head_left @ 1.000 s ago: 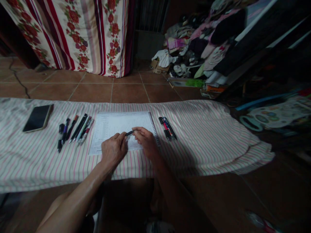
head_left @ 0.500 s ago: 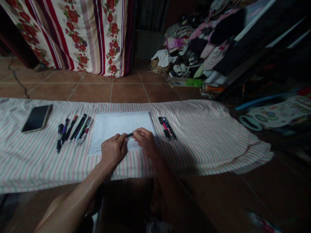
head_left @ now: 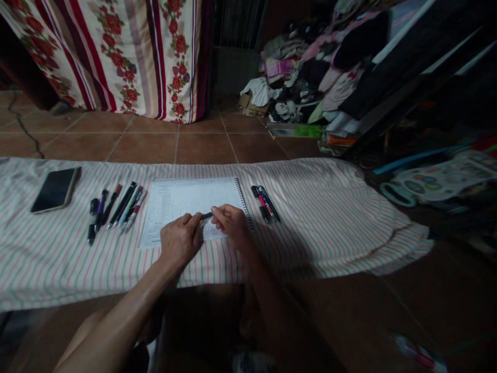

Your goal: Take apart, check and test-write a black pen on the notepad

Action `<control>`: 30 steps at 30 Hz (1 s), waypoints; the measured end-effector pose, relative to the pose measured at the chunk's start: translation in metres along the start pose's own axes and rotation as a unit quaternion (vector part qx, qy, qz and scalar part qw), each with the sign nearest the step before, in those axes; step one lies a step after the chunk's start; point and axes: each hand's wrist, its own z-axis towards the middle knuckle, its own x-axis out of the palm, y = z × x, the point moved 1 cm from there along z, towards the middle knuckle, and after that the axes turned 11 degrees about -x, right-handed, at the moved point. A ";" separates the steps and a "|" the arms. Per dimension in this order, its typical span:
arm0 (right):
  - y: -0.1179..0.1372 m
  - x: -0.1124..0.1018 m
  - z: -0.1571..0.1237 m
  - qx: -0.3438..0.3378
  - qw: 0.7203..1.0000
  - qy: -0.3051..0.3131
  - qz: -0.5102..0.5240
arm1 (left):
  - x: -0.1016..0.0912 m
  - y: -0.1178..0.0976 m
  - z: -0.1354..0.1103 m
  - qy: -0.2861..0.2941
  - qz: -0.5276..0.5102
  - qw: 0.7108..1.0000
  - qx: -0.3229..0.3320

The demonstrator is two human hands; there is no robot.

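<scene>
Over the near edge of a spiral notebook (head_left: 186,199), my left hand (head_left: 180,241) and my right hand (head_left: 232,224) both pinch one dark pen (head_left: 206,215), which lies level between their fingertips. The notebook's open page is white with faint writing. It rests on a pink-and-white striped cloth (head_left: 330,217) spread over the floor. Left of the notebook lies a row of several pens (head_left: 114,207). A few more pens (head_left: 264,203) lie just right of its spiral.
A dark phone (head_left: 54,189) lies on the cloth's far left. Brown floor tiles (head_left: 202,145) run beyond the cloth. A floral curtain (head_left: 116,52) hangs at the back left, and a pile of clothes (head_left: 310,72) sits at the back right. A patterned mat (head_left: 438,181) lies to the right.
</scene>
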 end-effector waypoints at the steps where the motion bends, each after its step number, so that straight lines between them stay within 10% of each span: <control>1: -0.001 0.000 0.001 -0.006 1.000 0.000 -0.002 | 0.000 0.000 0.000 0.005 0.001 1.000 -0.001; 30: -0.016 -0.002 0.011 -0.044 0.997 -0.027 0.049 | -0.002 0.007 0.004 -0.014 -0.007 1.000 0.011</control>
